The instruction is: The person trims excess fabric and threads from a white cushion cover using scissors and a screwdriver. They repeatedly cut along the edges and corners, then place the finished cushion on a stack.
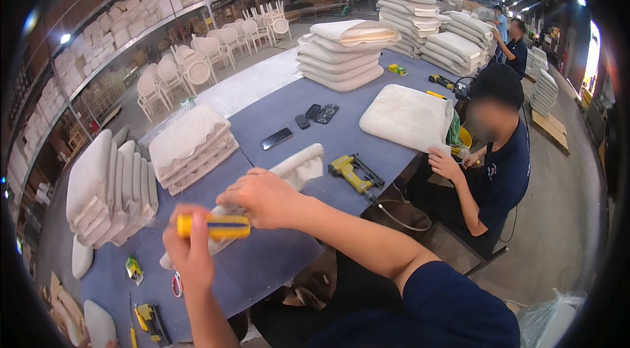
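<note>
My left hand [191, 243] is closed around a screwdriver [230, 226] with a yellow and dark handle. Motion smears it, and its thin shaft shows only faintly at the left. Just beyond, my right hand [266, 198] grips a pale fabric-covered seat pad [298, 165], seen nearly edge-on over the blue-grey table [262, 276]. The fingers of that hand curl over the pad's edge, and both hands hide its middle. A yellow staple gun [354, 174] lies past the pad's far right end.
Stacked pads stand at left [108, 190] and back [341, 56]. A phone [276, 139], red-handled scissors [177, 284] and another staple gun [151, 323] lie on the table. At right, a co-worker [495, 151] handles a pad [407, 117]. An air hose [407, 226] hangs from the table edge.
</note>
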Tool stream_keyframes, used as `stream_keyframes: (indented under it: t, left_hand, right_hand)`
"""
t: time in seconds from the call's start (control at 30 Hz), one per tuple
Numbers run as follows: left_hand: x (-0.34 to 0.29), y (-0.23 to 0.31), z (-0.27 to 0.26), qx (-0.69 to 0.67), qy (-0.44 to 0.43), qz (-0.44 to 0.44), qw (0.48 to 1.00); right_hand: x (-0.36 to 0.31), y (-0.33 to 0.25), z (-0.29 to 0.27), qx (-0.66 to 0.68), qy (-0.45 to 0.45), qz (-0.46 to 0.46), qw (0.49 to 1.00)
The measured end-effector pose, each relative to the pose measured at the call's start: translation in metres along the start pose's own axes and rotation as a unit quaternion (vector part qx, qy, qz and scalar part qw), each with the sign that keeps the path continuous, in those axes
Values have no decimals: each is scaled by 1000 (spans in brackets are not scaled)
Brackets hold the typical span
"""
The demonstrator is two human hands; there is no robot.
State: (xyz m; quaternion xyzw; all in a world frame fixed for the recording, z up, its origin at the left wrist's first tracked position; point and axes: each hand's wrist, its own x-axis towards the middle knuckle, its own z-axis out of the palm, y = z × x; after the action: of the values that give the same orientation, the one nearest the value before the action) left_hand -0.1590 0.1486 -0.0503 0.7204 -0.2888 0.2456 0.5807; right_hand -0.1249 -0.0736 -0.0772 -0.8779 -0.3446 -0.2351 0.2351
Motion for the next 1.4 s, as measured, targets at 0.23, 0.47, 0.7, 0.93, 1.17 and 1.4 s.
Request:
stream_keyframes:
  t: [0.23,0.47,0.7,0.93,1.17,1.4]
  left_hand:
    - [71,-26,95,17,5,0,1000]
    - [90,-31,107,64,-48,-31,996]
    - [105,-57,97,198,-11,95,975]
    - [157,-83,77,382,-208,-104,895]
    - [182,-100,78,355,-263,-133,887]
    - [180,-97,76,358,-238,-151,890]
  right_hand:
    - [-29,25,-17,248,170,26,953]
    - [-9,31,-34,316,109,131,933]
    - [-18,51,-48,223,226,246,916]
    - [-51,130,-134,387,435,232,779]
    - [-14,179,-175,293,422,263,816]
    - [6,165,-127,262,358,299,845]
